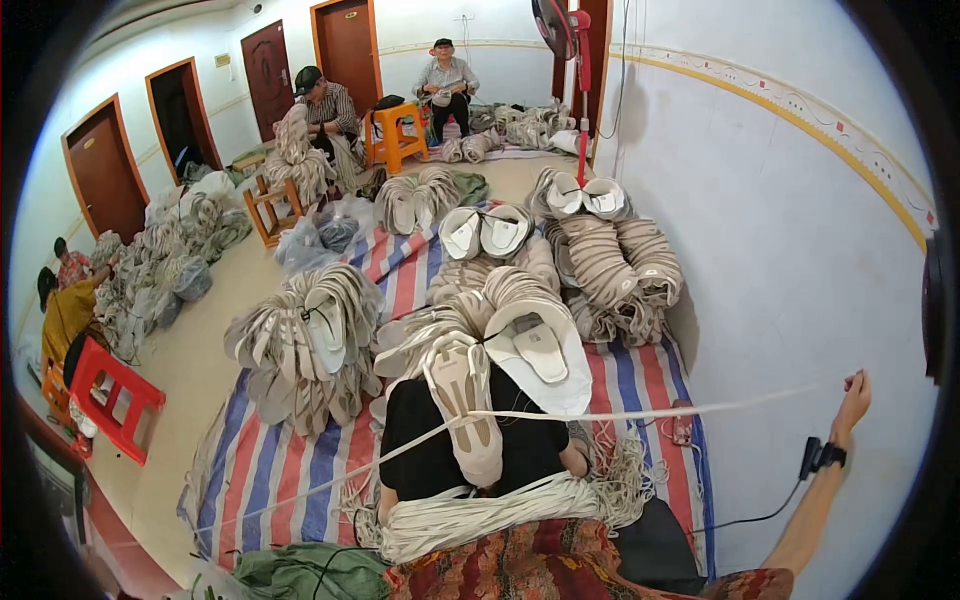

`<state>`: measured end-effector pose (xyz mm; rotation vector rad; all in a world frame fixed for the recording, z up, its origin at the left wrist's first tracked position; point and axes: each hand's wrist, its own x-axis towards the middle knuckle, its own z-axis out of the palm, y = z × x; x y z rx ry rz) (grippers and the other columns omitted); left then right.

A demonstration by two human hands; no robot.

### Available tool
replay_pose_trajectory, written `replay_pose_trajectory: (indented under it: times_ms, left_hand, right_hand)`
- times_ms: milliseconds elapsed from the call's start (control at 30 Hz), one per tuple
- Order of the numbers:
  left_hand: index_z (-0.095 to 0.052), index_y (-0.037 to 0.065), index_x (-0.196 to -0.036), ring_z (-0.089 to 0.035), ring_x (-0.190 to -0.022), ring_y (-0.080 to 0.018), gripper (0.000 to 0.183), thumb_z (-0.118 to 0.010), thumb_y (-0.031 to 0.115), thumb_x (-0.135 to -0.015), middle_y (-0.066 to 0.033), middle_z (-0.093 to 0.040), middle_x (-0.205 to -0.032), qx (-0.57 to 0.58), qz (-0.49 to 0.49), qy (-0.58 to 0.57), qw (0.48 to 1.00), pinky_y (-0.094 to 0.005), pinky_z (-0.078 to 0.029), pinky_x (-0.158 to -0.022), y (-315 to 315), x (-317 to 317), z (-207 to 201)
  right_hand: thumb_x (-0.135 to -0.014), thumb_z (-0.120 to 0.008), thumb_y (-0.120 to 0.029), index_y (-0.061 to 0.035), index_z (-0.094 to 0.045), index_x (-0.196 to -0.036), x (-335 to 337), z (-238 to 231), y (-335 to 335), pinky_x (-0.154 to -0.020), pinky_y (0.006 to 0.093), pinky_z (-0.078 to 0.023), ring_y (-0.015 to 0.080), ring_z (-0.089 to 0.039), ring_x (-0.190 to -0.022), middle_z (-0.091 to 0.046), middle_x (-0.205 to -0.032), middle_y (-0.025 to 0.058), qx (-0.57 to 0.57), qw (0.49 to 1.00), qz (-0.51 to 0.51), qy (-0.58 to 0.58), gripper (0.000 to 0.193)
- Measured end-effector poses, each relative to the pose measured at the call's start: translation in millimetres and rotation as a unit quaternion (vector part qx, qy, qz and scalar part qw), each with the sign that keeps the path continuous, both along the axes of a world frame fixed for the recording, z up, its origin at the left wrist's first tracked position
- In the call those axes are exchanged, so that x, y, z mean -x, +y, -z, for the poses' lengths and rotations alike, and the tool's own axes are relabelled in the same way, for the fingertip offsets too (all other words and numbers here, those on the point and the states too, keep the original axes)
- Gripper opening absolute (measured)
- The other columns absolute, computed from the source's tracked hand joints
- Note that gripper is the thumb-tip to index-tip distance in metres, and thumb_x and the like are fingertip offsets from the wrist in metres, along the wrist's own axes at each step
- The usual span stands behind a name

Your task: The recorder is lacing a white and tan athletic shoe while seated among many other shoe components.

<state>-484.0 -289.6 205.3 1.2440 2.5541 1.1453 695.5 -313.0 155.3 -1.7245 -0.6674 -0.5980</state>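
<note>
Patterned cloth point(520, 565) at six o'clock; shoe upper point(460, 385) above, nearer centre. Lace point(640, 413) is gripped by right fingers point(856, 380), three o'clock; left fingers unseen, can't tell. Lacing apparently underway; ends probably to be evened.

Centre shoe upper point(462, 385): matt cloth, finely textured, smoother panels; long lace point(640, 413): flat woven textile, matt; heaped laces point(490, 518): same dull textile, rough in mass; stacked uppers point(300, 350): matt fabric, ridged by layering; striped sheet point(262, 465): woven plastic by look, faint sheen, creased; red stool point(113, 392): smooth glossy plastic; orange stool point(398, 130): smooth plastic; low stool frame point(292, 196): wood; bags point(322, 238): thin clear plastic, shiny, crinkled; patterned cover point(510, 565): soft matt cloth; floor point(210, 360): smooth, glossy; wall point(790, 240): smooth, painted-looking; brown door point(345, 48): wood-like, smooth.
</note>
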Motion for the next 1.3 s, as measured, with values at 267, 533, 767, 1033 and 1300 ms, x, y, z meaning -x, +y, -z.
replay_pose_trajectory:
  times_ms: [267,533,767,1033,1300]
  left_hand:
    - [-0.054,0.0,-0.109,-0.055,-0.09,-0.0157,0.028,-0.049,0.016,-0.086,-0.0047,-0.057,-0.095,-0.256,0.207,-0.096,0.939,-0.0269,-0.043,-0.08,155,-111,61]
    - [-0.041,-0.003,-0.118,-0.061,-0.07,-0.0174,0.041,-0.054,0.012,-0.083,-0.0115,-0.061,-0.087,-0.086,0.333,-0.428,0.836,-0.0268,-0.05,-0.059,289,-391,140]
    - [-0.056,-0.003,-0.1,-0.06,-0.068,-0.013,0.021,-0.053,0.013,-0.085,-0.0093,-0.061,-0.083,0.073,0.435,-0.439,0.783,-0.0228,-0.049,-0.058,299,-501,161]
    - [-0.057,0.0,-0.088,-0.054,-0.074,-0.0081,0.013,-0.052,0.012,-0.085,-0.0022,-0.058,-0.082,0.138,0.495,-0.381,0.769,-0.0209,-0.044,-0.071,306,-542,176]
    - [-0.058,0.001,-0.075,-0.054,-0.057,-0.0132,0.015,-0.055,0.015,-0.08,-0.0057,-0.057,-0.064,0.167,0.573,-0.25,0.763,-0.0276,-0.042,-0.055,317,-548,169]
  right_hand:
    - [-0.086,-0.053,-0.026,-0.0025,-0.05,-0.112,252,52,97,-0.047,0.0168,-0.036,0.0049,-0.044,-0.055,-0.056,-0.071,0.0007,-0.036,0.931,-0.322,0.168,0.035]
    - [-0.082,-0.053,-0.009,0.0026,-0.059,-0.087,448,132,279,-0.044,0.0213,-0.04,0.0069,-0.051,-0.048,-0.061,-0.07,0.005,0.192,0.662,-0.654,0.311,0.014]
    - [-0.077,-0.057,-0.01,0.0024,-0.061,-0.078,466,188,294,-0.048,0.0256,-0.044,0.0113,-0.055,-0.048,-0.059,-0.058,0.0069,0.272,0.688,-0.642,0.2,0.013]
    - [-0.073,-0.058,-0.014,0.0015,-0.061,-0.071,471,182,288,-0.052,0.0305,-0.045,0.0202,-0.058,-0.053,-0.06,-0.059,0.0119,0.287,0.707,-0.624,0.17,0.016]
    - [-0.069,-0.058,-0.017,0.0007,-0.062,-0.069,465,178,300,-0.053,0.0336,-0.045,0.0268,-0.059,-0.054,-0.06,-0.061,0.0166,0.356,0.644,-0.633,0.239,0.019]
